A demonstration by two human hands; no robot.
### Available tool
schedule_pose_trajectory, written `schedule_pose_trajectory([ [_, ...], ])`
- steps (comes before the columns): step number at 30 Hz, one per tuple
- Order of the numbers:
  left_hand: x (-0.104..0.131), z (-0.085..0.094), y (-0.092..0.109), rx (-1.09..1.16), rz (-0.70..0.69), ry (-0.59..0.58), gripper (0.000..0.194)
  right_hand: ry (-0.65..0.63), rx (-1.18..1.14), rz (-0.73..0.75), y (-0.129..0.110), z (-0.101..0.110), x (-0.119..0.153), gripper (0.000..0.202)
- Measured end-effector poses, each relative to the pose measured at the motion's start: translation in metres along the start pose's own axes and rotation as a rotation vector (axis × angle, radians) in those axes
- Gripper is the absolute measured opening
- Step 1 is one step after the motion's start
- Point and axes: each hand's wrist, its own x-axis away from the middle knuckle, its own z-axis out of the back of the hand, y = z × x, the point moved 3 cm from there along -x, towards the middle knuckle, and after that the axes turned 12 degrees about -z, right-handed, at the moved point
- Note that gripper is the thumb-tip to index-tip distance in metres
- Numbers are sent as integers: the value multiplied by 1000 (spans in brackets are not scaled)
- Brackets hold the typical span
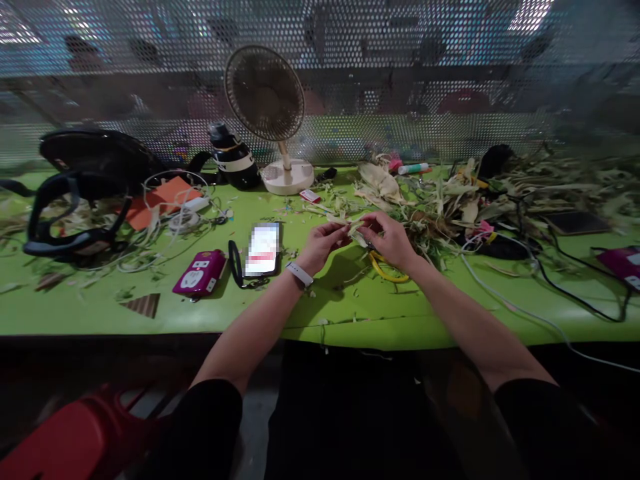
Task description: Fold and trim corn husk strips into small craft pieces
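Head view. Left hand (320, 245): fingers are pinching a pale plant strip (355, 233) over the middle of the worktop (360, 331). Right hand (393, 237): fingers are pinching the same strip from the right. 1 yellow loop (391, 277) is lying just near of the right hand; 1 phone (264, 248), left; 1 fan (265, 93) is standing far; loose plant matter (450, 207) is covering the far right.

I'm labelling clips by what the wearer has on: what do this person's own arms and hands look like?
Both arms come out of short black sleeves that end near the elbow, leaving the forearms bare. The left hand has a pale wristband with small dark marks at its wrist; the right hand shows none. Neither hand wears a glove.
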Motion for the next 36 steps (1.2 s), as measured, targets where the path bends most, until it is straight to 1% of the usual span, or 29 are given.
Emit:
schedule_pose_trajectory([
  [3, -3, 5, 0, 57, 48, 75, 29, 21, 265, 202, -7, 5, 2, 20],
  [5, -4, 6, 1, 84, 65, 98, 25, -1, 410, 323, -9, 5, 3, 25],
  [7, -4, 6, 0, 88, 79, 106, 21, -32, 514, 411, -9, 4, 4, 28],
  [10, -4, 6, -1, 66, 99, 112, 19, -66, 546, 508, -7, 1, 5, 23],
  [14, -3, 5, -3, 16, 84, 87, 30, -63, 526, 570, -6, -3, 7, 21],
  [17, -2, 5, -3, -69, 35, 18, 38, 0, 594, 590, -9, -4, 10, 19],
  [21, 0, 5, -4, -180, -11, -38, 42, 114, 641, 680, -17, -4, 13, 16],
  [23, 1, 4, -4, -191, -3, -50, 44, 115, 639, 687, -19, -6, 12, 16],
  [25, 2, 3, -4, -195, 3, -67, 44, 108, 642, 657, -18, -7, 11, 19],
  [30, 3, 0, -4, -201, -45, -115, 42, 139, 586, 501, -11, -8, 7, 27],
  [36, 5, -6, -2, -182, -140, -171, 34, 142, 427, 334, -7, -7, 7, 27],
])
